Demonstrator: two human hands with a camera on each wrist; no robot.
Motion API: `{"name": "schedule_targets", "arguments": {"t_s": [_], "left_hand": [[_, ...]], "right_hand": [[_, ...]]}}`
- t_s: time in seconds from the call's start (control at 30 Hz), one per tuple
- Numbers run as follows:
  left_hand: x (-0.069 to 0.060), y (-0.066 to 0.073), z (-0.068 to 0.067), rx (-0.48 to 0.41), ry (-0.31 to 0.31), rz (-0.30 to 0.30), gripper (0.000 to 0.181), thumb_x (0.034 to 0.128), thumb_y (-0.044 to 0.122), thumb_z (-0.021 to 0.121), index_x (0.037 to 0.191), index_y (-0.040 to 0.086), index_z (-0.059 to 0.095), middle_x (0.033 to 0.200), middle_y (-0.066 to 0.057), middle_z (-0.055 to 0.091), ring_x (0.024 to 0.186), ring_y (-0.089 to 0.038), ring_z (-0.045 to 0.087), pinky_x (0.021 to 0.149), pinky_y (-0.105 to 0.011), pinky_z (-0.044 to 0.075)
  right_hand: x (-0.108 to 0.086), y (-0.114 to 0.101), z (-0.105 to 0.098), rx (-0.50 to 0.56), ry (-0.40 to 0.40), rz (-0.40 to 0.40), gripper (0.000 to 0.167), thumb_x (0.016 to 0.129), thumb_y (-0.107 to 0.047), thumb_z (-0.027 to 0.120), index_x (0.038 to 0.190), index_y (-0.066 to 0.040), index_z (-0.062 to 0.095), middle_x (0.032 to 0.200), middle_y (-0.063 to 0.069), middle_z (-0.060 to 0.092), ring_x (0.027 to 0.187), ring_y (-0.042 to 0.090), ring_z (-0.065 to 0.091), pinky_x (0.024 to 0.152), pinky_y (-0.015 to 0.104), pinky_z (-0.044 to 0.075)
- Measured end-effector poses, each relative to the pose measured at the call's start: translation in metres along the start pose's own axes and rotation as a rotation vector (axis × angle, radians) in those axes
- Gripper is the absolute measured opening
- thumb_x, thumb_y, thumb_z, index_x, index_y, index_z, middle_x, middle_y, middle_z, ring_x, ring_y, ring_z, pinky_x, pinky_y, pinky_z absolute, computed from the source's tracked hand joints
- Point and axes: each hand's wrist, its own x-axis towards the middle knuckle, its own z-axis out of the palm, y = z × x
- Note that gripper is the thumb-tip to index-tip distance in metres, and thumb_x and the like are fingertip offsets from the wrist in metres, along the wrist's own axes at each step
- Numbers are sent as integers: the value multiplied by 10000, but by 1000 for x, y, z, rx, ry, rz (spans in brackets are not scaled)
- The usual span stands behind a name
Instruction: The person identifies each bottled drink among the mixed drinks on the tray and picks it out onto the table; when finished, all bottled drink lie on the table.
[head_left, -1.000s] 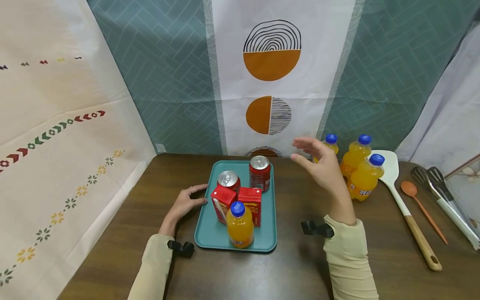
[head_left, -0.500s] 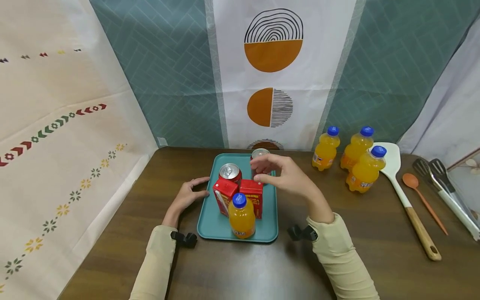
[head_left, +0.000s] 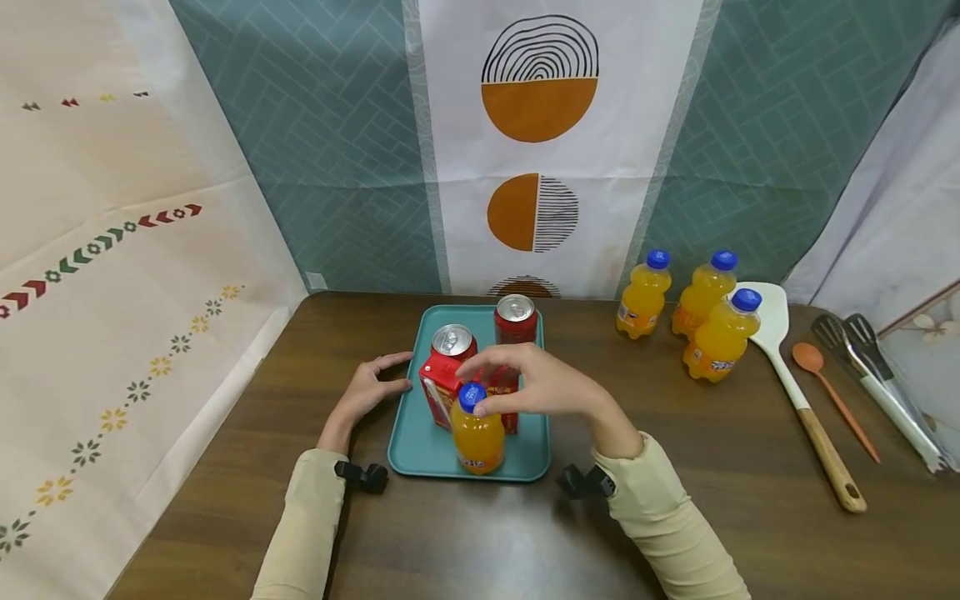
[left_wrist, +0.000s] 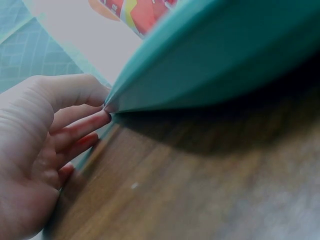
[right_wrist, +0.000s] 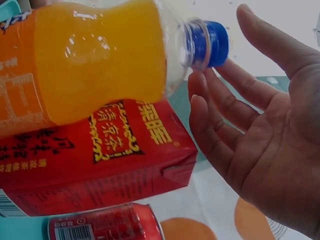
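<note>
A teal tray (head_left: pixel 420 457) bears two red drink cans, the left can (head_left: pixel 454 342) and the right can (head_left: pixel 516 323), along with two red drink cartons and an orange soda bottle (head_left: pixel 478 442) with a blue cap. My right hand (head_left: pixel 551 385) hovers over that bottle, thumb and fingers spread either side of the cap (right_wrist: pixel 216 44); a gap shows between thumb and cap. It partly hides the right carton (right_wrist: pixel 100 155); the left carton (head_left: pixel 441 382) stands beside it. At the tray's left edge, my left hand (head_left: pixel 364 392) touches the rim (left_wrist: pixel 112 100) with its fingertips.
Three more orange soda bottles, one of them the nearest bottle (head_left: pixel 720 337), stand at the table's back right. Right of them lie a white spatula (head_left: pixel 783 379), an orange spoon (head_left: pixel 810 358) and dark-headed metal utensils (head_left: pixel 892 392). Patterned cloth (head_left: pixel 525 150) hangs behind the table.
My right hand has come leftward from near the back bottles, across the right can, and down to the front bottle's cap. The left hand stays at the tray's edge. The head view has shifted slightly.
</note>
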Motion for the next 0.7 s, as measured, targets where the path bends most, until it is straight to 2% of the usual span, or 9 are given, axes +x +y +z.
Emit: {"name": "schedule_targets", "arguments": {"t_s": [0.1,0.17,0.5,0.7], "left_hand": [[6,-16,0,-1,14,7,521,877,119,697,1376,69,556,1449,-192,511,1373,-382,407,1155,-599,279],[6,-18,-1,12,19,12,518,876,137,702,1372,87,563,1444,-179,521,1365,-370,417,1150,-598,288],[8,-16,-1,16,22,19,508,868,135,700,1359,93,576,1433,-173,532,1355,-368,424,1145,-600,291],[6,-17,0,16,22,17,512,869,134,703,1363,91,572,1433,-174,531,1355,-369,421,1145,-607,284]], "right_hand": [[2,0,3,-2,-34,-16,441,862,-180,736,1269,-70,607,1250,86,642,1083,182,618,913,266,551],[2,0,4,-2,-48,-18,450,859,-181,741,1273,-73,603,1265,91,634,1096,189,612,916,262,550],[5,0,9,-51,-88,12,466,861,-186,738,1296,-106,593,1318,109,601,1179,250,574,924,277,552],[6,1,12,-80,-77,4,441,859,-174,740,1274,-109,607,1321,116,601,1192,266,574,922,294,558]]}}
